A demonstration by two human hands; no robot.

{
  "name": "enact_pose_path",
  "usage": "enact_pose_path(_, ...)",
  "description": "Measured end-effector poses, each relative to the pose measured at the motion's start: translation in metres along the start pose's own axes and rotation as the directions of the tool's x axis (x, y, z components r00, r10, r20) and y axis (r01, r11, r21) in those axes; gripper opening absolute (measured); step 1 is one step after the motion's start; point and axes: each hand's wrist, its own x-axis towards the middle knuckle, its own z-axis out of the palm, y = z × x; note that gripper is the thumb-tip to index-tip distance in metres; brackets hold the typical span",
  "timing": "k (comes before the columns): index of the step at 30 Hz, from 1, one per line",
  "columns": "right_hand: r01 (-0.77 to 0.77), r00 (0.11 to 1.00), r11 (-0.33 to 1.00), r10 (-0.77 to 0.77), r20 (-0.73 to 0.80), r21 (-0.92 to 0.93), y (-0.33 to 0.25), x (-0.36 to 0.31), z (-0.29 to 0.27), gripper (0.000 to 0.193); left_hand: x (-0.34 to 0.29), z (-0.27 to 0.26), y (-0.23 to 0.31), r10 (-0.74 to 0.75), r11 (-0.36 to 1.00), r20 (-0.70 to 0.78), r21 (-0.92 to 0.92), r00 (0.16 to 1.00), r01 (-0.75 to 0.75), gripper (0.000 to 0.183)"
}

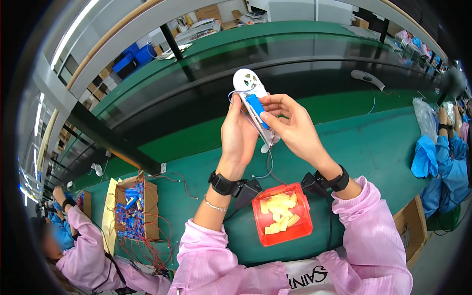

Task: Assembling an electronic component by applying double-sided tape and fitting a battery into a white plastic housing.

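Above the green worktable, my left hand is closed around a white plastic housing with a rounded end and a round slotted grille. A blue battery pack lies along the housing's open side, and the thumb and fingers of my right hand pinch it there. Whether the pack is fully seated I cannot tell. A thin pale wire hangs from the housing and curls below it. Nearer to me, between my forearms, stands a red plastic bin holding several pale yellow pieces.
On the left, a cardboard box holds many blue battery packs with red wires trailing out. A dark conveyor belt runs beyond the table, carrying another white housing. Co-workers sit at both sides; a clear plastic bag lies at right.
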Motion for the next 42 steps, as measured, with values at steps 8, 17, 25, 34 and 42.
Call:
enact_pose_path(8,-0.044,0.999,0.997,0.044,-0.004,-0.064,-0.004,-0.004,0.003,0.033,-0.006,0.002,0.005,0.066,0.997,-0.004,-0.051,0.998,-0.066,0.05)
enact_pose_path(17,0.002,1.0,0.999,-0.003,-0.013,-0.053,-0.007,-0.005,0.007,0.026,-0.009,0.009,0.006,0.06,0.997,-0.064,-0.041,0.996,-0.063,0.052)
enact_pose_path(25,0.098,0.994,0.991,-0.102,-0.04,-0.087,-0.002,-0.01,0.012,0.018,-0.015,0.013,-0.003,0.087,0.993,-0.073,-0.076,0.994,-0.092,0.051)
enact_pose_path(34,0.334,0.927,0.77,-0.372,0.042,-0.544,0.001,-0.019,0.024,0.033,-0.014,0.01,-0.002,0.096,0.981,-0.095,-0.157,0.991,-0.11,0.054)
enact_pose_path(42,0.454,0.826,0.611,-0.561,0.051,-0.648,0.0,-0.018,0.022,0.037,-0.021,0.024,-0.006,0.172,0.978,-0.032,-0.111,0.985,-0.175,0.051)
